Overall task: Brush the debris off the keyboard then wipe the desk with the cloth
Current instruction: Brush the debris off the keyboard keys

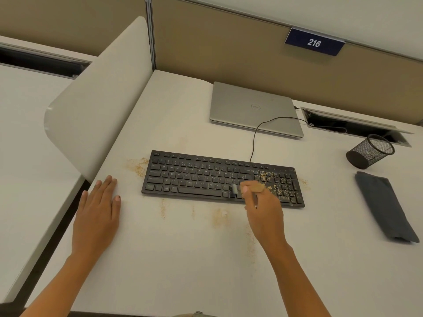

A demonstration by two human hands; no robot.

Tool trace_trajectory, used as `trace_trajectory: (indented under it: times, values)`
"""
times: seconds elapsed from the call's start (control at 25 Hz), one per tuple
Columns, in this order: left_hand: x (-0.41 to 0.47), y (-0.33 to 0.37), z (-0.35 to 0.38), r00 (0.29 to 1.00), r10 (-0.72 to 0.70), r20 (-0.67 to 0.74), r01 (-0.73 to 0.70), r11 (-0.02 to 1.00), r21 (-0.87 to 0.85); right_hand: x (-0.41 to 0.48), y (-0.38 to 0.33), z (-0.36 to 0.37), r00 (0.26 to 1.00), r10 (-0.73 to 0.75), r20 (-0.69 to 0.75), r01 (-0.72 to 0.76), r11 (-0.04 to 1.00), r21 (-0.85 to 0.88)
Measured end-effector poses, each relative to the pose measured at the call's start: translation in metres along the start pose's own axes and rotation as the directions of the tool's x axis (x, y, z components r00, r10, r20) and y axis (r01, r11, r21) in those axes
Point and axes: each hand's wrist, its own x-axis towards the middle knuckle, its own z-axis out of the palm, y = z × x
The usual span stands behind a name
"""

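Note:
A black keyboard (201, 177) lies on the white desk (183, 259). Tan crumbs (272, 181) cover its number pad at the right end. My right hand (263, 209) holds a small wooden-handled brush (248, 188), its pale bristles touching the keys just left of the number pad. More crumbs lie on the desk left of the keyboard (137, 165) and in front of it (218, 216). My left hand (98, 213) rests flat on the desk to the keyboard's left, fingers spread. A folded dark grey cloth (384, 207) lies at the right.
A shut silver laptop (254, 109) sits behind the keyboard, whose cable (254, 140) runs to an open cable slot (352, 124). A black mesh pen cup (370, 152) lies tipped on its side near the cloth. A white divider panel (96, 106) borders the desk on the left.

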Motion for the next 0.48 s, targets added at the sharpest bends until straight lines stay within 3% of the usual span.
trace_trajectory:
  times: [0.12, 0.48]
  values:
    - [0.000, 0.000, 0.000, 1.000, -0.003, 0.001, 0.003, 1.000, -0.008, -0.007, 0.003, -0.002, 1.000, 0.008, -0.016, -0.009, 1.000, -0.029]
    - [-0.001, -0.002, -0.001, 0.999, -0.011, 0.037, 0.012, 0.999, -0.030, -0.020, 0.016, -0.013, 0.964, 0.040, -0.262, 0.019, 0.975, 0.221]
